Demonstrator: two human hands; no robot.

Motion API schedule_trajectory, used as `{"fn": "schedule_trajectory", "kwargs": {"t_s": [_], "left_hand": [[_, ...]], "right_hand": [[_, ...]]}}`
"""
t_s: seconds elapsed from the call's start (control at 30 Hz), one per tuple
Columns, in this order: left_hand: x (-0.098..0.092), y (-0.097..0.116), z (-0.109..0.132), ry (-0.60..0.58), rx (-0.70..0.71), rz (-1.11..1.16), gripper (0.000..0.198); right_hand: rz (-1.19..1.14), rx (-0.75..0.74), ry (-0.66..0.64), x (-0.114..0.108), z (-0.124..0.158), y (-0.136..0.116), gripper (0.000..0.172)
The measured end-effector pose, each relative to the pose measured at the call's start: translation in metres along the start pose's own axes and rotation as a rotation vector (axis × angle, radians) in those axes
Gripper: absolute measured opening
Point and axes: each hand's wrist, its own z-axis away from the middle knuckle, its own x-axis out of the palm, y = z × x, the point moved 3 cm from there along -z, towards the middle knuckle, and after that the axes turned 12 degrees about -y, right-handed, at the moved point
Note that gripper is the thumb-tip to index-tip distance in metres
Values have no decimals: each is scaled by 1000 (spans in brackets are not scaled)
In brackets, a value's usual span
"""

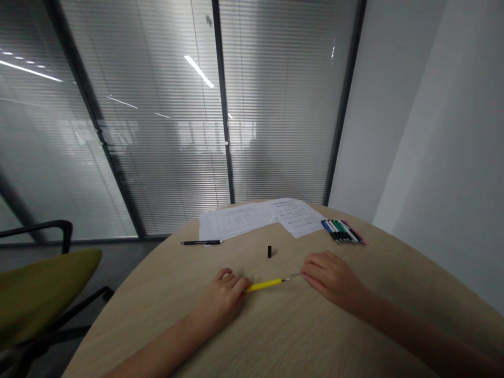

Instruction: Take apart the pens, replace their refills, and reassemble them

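My left hand (228, 294) is closed around the back end of a yellow pen (265, 284), low over the table. The pen's dark, metallic-looking tip points right, towards my other hand. Between the fingertips of my right hand (325, 270) is a thin grey stick-like piece (296, 274); most of it is hidden by the fingers, and its kind is unclear. Its visible end lies close to the pen's tip, and I cannot tell whether they touch. Just beyond the pen, a small black cap (269, 252) is on the tabletop.
Printed paper sheets (236, 218) lie at the far side of the round wooden table (252, 331). A black pen (201, 242) is by their left corner. Several markers (342, 232) lie side by side at the right. A green chair (47, 289) stands left of the table.
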Motion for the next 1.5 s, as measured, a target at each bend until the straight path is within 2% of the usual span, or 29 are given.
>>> {"fn": "schedule_trajectory", "kwargs": {"t_s": [0.2, 0.4, 0.63, 0.8, 1.17, 1.5], "left_hand": [[0, 0, 0, 18, -5, -6, 12], [-4, 1, 0, -22, -1, 24, 12], [-4, 1, 0, 27, 7, 24, 14], [-4, 3, -1, -15, 4, 4, 13], [-2, 5, 0, 33, 52, -32, 18], [-10, 14, -1, 46, 91, 3, 18]], "right_hand": [[3, -8, -8, -4, -1, -1, 23], [19, -24, -44, -4, -1, -3, 24], [35, -33, -35, -6, -1, -3, 26], [46, -42, -64, -1, -1, -5, 22], [55, -44, -59, 5, 0, -15, 18], [-104, 31, -36, 2, -1, -24, 19]]}}
